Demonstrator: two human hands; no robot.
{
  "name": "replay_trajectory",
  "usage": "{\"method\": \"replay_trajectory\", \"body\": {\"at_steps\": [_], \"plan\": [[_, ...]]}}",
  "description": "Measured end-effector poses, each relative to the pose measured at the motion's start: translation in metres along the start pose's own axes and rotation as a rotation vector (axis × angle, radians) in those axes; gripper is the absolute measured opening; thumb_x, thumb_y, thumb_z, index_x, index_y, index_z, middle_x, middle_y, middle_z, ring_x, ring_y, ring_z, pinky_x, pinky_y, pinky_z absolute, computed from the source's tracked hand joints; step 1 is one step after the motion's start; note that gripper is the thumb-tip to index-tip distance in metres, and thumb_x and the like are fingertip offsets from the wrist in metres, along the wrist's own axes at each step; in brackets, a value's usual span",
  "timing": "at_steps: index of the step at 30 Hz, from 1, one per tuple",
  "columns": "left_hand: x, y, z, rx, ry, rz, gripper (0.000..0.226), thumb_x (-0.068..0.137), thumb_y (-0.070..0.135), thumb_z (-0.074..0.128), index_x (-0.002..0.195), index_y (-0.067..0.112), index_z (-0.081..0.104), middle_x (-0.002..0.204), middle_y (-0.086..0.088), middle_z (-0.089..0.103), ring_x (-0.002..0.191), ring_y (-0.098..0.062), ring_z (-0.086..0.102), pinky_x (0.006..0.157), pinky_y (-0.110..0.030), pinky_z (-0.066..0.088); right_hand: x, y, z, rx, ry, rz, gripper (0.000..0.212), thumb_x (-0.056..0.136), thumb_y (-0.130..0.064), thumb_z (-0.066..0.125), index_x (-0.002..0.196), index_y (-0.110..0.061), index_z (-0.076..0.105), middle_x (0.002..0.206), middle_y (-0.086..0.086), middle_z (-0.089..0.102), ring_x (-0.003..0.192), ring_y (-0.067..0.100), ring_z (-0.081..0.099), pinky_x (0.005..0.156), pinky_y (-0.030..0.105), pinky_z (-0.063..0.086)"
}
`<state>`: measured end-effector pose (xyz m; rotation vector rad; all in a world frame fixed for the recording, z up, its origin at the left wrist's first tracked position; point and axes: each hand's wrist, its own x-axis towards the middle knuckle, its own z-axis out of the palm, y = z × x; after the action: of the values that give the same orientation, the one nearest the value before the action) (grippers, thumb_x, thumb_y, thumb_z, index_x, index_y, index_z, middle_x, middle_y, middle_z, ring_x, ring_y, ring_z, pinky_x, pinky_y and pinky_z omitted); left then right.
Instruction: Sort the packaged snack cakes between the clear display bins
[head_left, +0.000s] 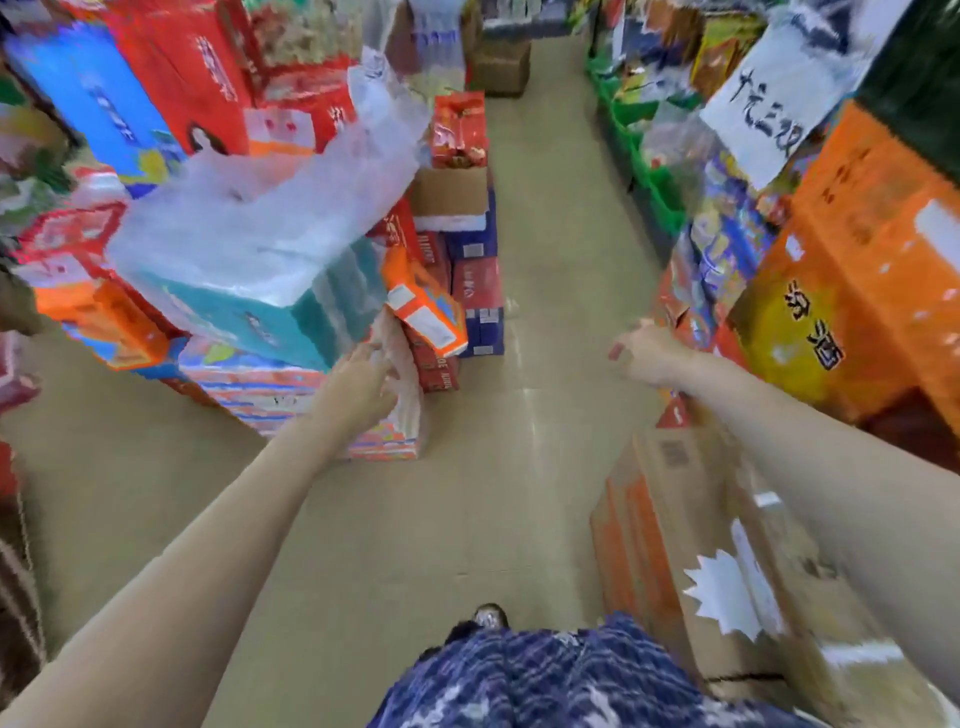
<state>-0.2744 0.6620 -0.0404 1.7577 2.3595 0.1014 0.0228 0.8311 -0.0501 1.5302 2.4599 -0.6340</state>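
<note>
Left hand (363, 382) reaches, fingers loose, toward stacked boxes (291, 395) just ahead; right hand (647, 356) hangs relaxed, holding nothing, beside orange cartons (852, 291)

A bare beige tiled floor (550, 291) runs as an aisle straight ahead, with stacked printed cardboard boxes (244, 384) along its left edge and a teal plastic-wrapped carton (249, 306) on top of them. Along the right edge stand tall orange cartons (852, 291), a brown cardboard box (691, 545) before them, nearest the person, and a white handwritten paper sign (774, 104) hanging above.
</note>
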Motion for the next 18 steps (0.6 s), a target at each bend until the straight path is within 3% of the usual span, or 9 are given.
{"method": "replay_trajectory", "body": {"at_steps": [6,8,10,11,13,15,18], "plan": [[0.209,0.038,-0.018,-0.015,-0.052,0.279,0.040,0.079,0.012,0.043,0.103,-0.009,0.067,0.122,-0.031,0.054,0.123,-0.041,0.046,0.097,-0.045,0.035,0.126,0.051,-0.093,0.086,0.096,0.098,0.034,0.091,-0.007,0.053,0.124,-0.005,0.060,0.126,0.016,0.057,0.131,0.030,0.032,0.100,0.029,0.028],[0.280,0.054,-0.022,0.011,-0.031,0.351,0.033,0.079,0.008,0.047,0.098,-0.009,0.067,0.120,-0.032,0.055,0.124,-0.039,0.047,0.097,-0.043,0.035,0.181,0.065,-0.116,0.154,0.099,0.099,0.033,0.091,-0.007,0.055,0.123,-0.004,0.060,0.112,0.010,0.061,0.125,0.030,0.041,0.093,0.026,0.033],[0.350,0.063,-0.018,0.036,-0.003,0.408,0.033,0.073,0.010,0.044,0.085,-0.008,0.069,0.106,-0.033,0.060,0.109,-0.045,0.056,0.090,-0.050,0.041,0.245,0.077,-0.140,0.280,0.121,0.094,0.030,0.089,-0.005,0.058,0.118,-0.002,0.063,0.101,0.013,0.063,0.100,0.031,0.056,0.068,0.014,0.043],[0.385,0.065,-0.017,0.036,-0.010,0.422,0.037,0.070,0.013,0.040,0.079,-0.009,0.068,0.100,-0.034,0.062,0.099,-0.048,0.059,0.085,-0.053,0.044,0.277,0.082,-0.153,0.308,0.130,0.100,0.029,0.088,-0.004,0.058,0.116,-0.001,0.063,0.099,0.016,0.061,0.087,0.028,0.057,0.054,0.007,0.039],[0.451,0.069,-0.022,0.050,-0.001,0.409,0.042,0.068,0.017,0.036,0.079,-0.008,0.068,0.103,-0.033,0.061,0.098,-0.048,0.059,0.083,-0.054,0.045,0.338,0.089,-0.185,0.292,0.116,0.095,0.028,0.089,-0.004,0.056,0.116,-0.001,0.063,0.093,0.013,0.055,0.079,0.023,0.055,0.044,0.005,0.035],[0.511,0.082,-0.041,0.043,0.010,0.335,0.041,0.070,0.016,0.040,0.089,-0.005,0.069,0.116,-0.029,0.058,0.105,-0.046,0.055,0.085,-0.053,0.047,0.393,0.093,-0.215,0.274,0.091,0.074,0.029,0.090,-0.003,0.054,0.117,0.003,0.062,0.091,0.010,0.053,0.080,0.021,0.053,0.047,0.008,0.036],[0.596,0.089,-0.063,0.032,0.083,0.300,0.039,0.076,0.020,0.041,0.089,-0.002,0.071,0.113,-0.026,0.060,0.097,-0.045,0.059,0.076,-0.051,0.049,0.474,0.095,-0.257,0.195,0.079,0.024,0.030,0.091,-0.004,0.053,0.118,0.005,0.062,0.088,0.007,0.048,0.085,0.014,0.043,0.074,0.023,0.039]]}}
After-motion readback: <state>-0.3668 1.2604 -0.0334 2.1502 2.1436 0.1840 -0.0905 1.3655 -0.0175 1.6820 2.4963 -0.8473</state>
